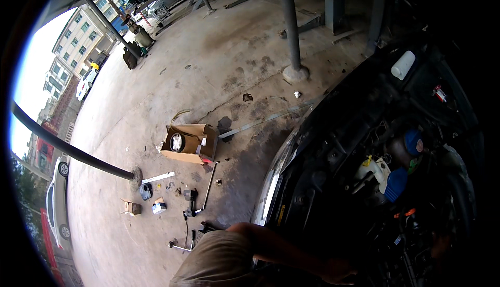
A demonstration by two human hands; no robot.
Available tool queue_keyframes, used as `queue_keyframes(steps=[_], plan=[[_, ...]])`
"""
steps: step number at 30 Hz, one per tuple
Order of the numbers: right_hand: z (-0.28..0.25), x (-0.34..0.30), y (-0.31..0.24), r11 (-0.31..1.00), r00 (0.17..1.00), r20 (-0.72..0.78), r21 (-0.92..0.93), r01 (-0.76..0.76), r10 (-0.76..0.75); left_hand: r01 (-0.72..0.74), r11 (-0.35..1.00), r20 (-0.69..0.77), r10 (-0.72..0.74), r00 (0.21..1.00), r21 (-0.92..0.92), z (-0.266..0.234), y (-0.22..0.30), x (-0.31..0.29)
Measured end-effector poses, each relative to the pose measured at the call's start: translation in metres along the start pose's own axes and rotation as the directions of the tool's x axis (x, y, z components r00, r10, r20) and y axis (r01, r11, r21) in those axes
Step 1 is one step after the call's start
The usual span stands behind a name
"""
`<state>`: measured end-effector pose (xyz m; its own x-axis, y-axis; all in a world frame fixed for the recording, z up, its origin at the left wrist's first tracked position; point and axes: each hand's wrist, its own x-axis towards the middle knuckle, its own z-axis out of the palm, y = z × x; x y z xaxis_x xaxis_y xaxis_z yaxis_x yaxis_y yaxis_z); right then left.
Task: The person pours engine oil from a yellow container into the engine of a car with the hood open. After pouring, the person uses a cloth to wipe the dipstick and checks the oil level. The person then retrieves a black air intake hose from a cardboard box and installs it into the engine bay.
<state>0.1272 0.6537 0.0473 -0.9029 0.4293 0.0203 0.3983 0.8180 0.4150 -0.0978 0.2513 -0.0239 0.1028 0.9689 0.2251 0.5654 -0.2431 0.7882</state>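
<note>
Deep behind the engine bay's (324, 149) front edge, I can't tell left hand's (336, 271) or right hand's (441, 245) openness or grip; orange fitting (410, 212) seems rigid, best pinched edgewise

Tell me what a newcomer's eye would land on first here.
Probably the blue parts, bright against the dark engine bay on the right side. The white cylinder would stand out next, toward the bay's far end at upper right. Then likely the open carton on the pale floor, left of the bay.
</note>
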Motion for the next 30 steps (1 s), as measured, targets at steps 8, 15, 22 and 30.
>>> queue_keyframes(steps=[8, 15, 22, 30], plan=[[-0.024, 0.01, -0.02, 0.975, 0.989, 0.089, 0.181, -0.129, 0.115, -0.093, 0.995, -0.095, 0.096, 0.991, 0.03, 0.005, 0.001, -0.006], [-0.077, 0.002, -0.053, 0.958, 0.947, 0.211, 0.101, -0.267, 0.241, 0.092, 0.935, 0.283, 0.009, 0.959, -0.342, -0.052, 0.015, 0.002], [-0.086, 0.016, -0.135, 0.538, 0.607, -0.1, 0.59, -0.602, 0.789, 0.193, 0.911, 0.303, -0.08, 0.95, -0.365, -0.046, -0.009, -0.006], [-0.17, -0.162, -0.376, -0.327, 0.474, 0.459, 0.883, -0.337, 0.751, 0.388, 0.788, 0.106, -0.386, 0.916, -0.477, -0.083, 0.066, 0.003]])
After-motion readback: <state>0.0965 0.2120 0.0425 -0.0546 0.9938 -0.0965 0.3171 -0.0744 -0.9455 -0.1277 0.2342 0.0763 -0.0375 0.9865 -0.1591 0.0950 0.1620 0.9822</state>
